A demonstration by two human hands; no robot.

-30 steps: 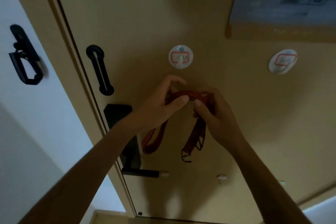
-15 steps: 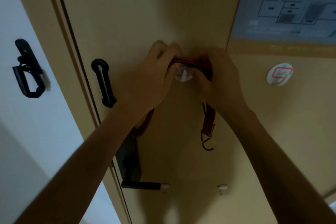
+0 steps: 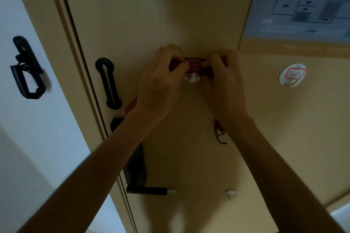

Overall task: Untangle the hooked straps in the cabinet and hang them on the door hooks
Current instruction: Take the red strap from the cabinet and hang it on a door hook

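A red-and-black striped strap [image 3: 195, 65] is stretched flat between my two hands against the beige door [image 3: 189, 15]. My left hand [image 3: 161, 83] pinches its left part and my right hand [image 3: 223, 81] pinches its right part. The strap lies just above the prong of a white stick-on hook [image 3: 192, 78], whose round base is mostly covered by it. One loose end of the strap shows by my left wrist, and a dark metal hook end dangles beside my right wrist. A second round white hook [image 3: 292, 74] with a red mark is bare to the right.
A black door guard [image 3: 108, 83] and a black lock with lever handle [image 3: 140, 179] sit along the door's left edge. A black latch piece [image 3: 28, 70] is on the white frame. A floor-plan notice [image 3: 303, 5] hangs upper right. Two small white hooks [image 3: 230, 193] sit lower down.
Both hands have risen with the strap from below the left hook up to it. The strap is now pulled flat across the top of that hook.
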